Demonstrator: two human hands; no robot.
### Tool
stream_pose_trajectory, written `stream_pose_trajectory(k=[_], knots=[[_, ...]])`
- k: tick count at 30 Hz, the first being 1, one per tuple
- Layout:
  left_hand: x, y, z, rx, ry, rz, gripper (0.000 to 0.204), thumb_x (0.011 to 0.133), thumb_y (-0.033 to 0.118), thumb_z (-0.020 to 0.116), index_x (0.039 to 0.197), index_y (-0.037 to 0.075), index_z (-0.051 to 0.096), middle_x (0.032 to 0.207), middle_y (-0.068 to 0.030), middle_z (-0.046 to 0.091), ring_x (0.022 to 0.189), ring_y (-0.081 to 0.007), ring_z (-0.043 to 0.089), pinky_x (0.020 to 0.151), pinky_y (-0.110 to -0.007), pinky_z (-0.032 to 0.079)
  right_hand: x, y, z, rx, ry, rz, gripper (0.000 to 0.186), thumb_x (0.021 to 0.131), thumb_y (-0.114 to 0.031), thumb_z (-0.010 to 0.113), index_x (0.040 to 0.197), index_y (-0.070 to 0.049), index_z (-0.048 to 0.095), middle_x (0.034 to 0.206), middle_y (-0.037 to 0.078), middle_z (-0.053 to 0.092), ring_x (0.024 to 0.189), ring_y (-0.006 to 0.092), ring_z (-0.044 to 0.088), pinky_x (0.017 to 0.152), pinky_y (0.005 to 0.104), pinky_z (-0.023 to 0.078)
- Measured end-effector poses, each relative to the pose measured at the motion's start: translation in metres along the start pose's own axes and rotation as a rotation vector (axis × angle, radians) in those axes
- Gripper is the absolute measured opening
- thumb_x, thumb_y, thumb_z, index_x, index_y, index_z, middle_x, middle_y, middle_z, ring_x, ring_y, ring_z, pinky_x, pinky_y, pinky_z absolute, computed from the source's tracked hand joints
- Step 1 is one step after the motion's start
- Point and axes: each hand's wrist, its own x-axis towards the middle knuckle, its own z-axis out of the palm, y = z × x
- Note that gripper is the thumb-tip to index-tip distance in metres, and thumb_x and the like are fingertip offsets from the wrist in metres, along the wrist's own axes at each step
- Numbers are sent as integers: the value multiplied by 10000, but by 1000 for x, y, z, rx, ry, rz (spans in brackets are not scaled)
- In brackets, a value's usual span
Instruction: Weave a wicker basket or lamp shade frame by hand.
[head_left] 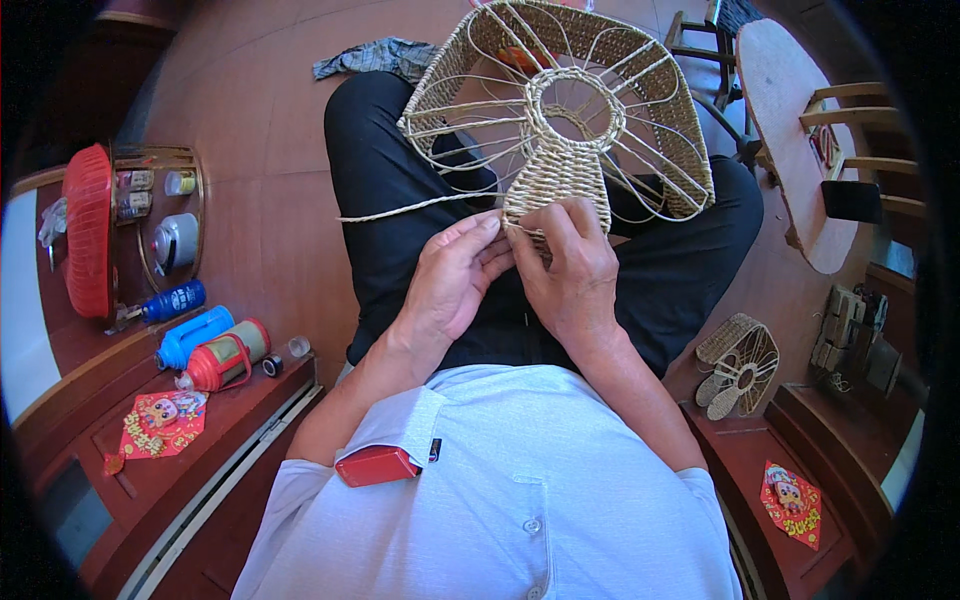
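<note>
A half-woven straw basket [692, 150] with a wire frame rests across my lap, its round woven ring [533, 112] in the middle. From the ring a tightly woven straw panel [555, 180] widens toward me. My left hand [450, 275] pinches the panel's near left edge between thumb and fingers. Across the panel's near end lies my right hand [572, 268], its bent fingers gripping the weave and covering part of it. A loose straw cord [400, 207] sticks out leftward from the panel over my thigh. Curved wires on both sides of the panel are bare.
A red thermos [230, 357], a blue bottle [194, 337] and a red plastic basket [88, 232] are at left. A smaller woven piece [742, 368] lies at right, below a wooden board [790, 130]. Crumpled cloth [378, 60] lies on the floor ahead.
</note>
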Motion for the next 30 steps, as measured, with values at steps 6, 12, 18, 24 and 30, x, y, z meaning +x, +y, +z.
stream_pose_trajectory(k=[6, 12, 18, 24, 30], knots=[[10, -1, -8, -221, -56, -168, 363, 1140, 280, 521, 1364, 8, 609, 1322, -138, 673, 1228, -240, 639, 1123, -428, 497, -1, -2, -7, 54, -92, 143, 189, 914, -74, 784, 1038, -38, 646, 1029, 147, 587, 898, 347, 676, 757, 455, 562], [16, -8, -6, -250, -73, -184, 407, 1163, 353, 464, 1382, 35, 595, 1322, -113, 667, 1193, -227, 639, 1089, -433, 501, 5, -3, -11, 38, -185, 228, 181, 920, -70, 776, 1053, -35, 658, 1059, 149, 598, 927, 340, 693, 776, 450, 576], [14, -6, -6, -130, -66, -102, 379, 1163, 341, 462, 1327, 45, 635, 1261, -100, 698, 1148, -216, 659, 1051, -414, 514, 9, -2, -12, -41, -195, 95, 143, 958, -81, 739, 1052, -40, 640, 1072, 155, 594, 919, 348, 693, 761, 442, 573], [-6, 12, 5, 518, 105, 370, 291, 1152, 242, 483, 1208, 36, 682, 1123, -73, 720, 990, -170, 685, 952, -338, 547, 7, 0, -4, 38, -167, -26, 143, 1008, -108, 712, 1084, -45, 608, 1000, 129, 634, 862, 328, 689, 722, 419, 551], [-17, 29, 31, 1300, -1, 911, 234, 1139, 198, 535, 1217, 35, 683, 1017, -48, 696, 896, -123, 636, 822, -311, 532, 2, -3, -38, 719, -309, 372, 161, 1039, -93, 704, 1172, -28, 642, 852, 13, 650, 767, 73, 616, 661, 263, 477]])
